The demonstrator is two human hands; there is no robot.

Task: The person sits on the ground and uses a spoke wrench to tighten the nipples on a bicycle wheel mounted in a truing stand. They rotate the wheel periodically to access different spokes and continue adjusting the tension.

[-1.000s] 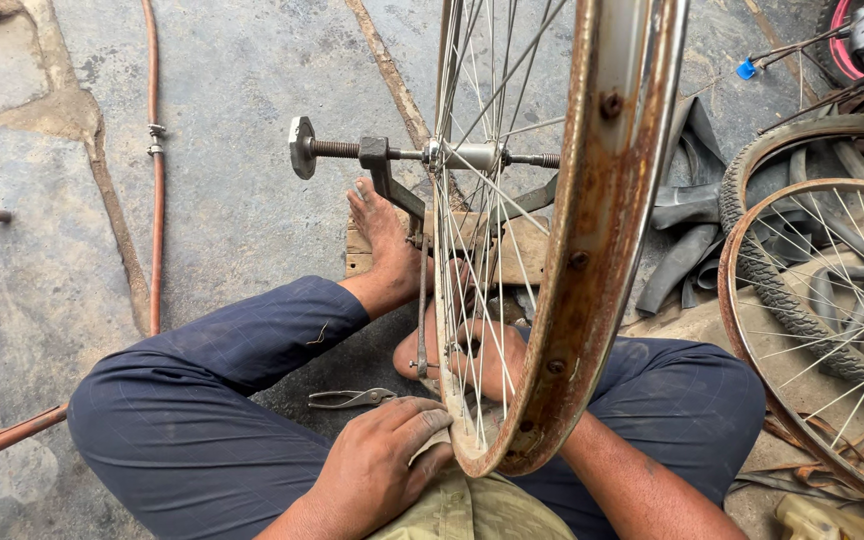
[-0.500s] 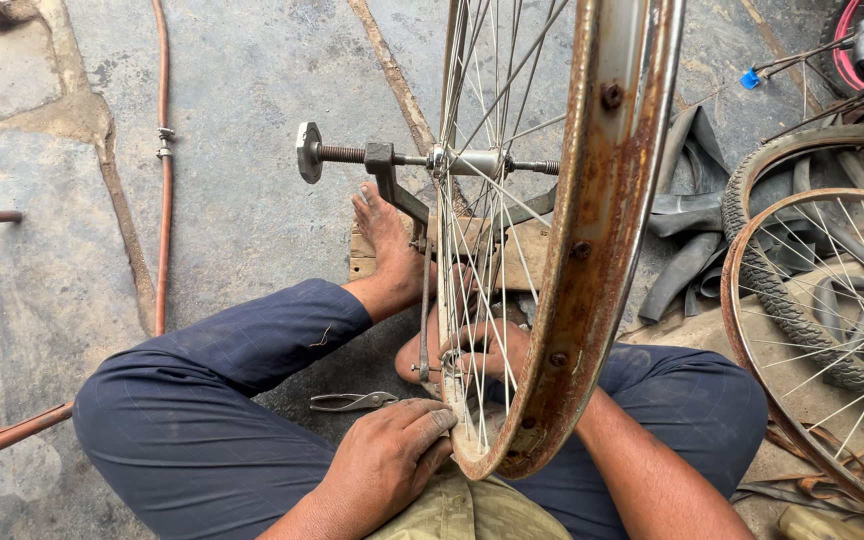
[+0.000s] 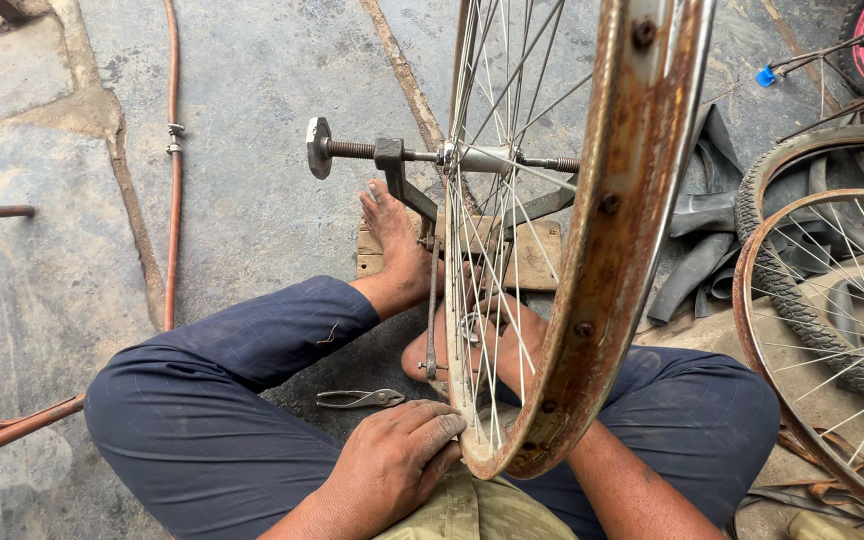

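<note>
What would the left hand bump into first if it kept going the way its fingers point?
The left hand points right, its fingertips already at the rusty wheel rim, so it would probably meet the rim first.

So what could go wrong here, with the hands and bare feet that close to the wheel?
The left hand grips the rusty rim, whose rough edge could cut skin. The right hand sits among the spokes; if the wheel turns, fingers might get pinched. The bare feet brace the stand, so a slip could tip it onto them.

Dusty navy trousers (image 3: 252, 400), an olive shirt hem (image 3: 472, 510), bare feet (image 3: 392, 240), no sleeves.
</note>
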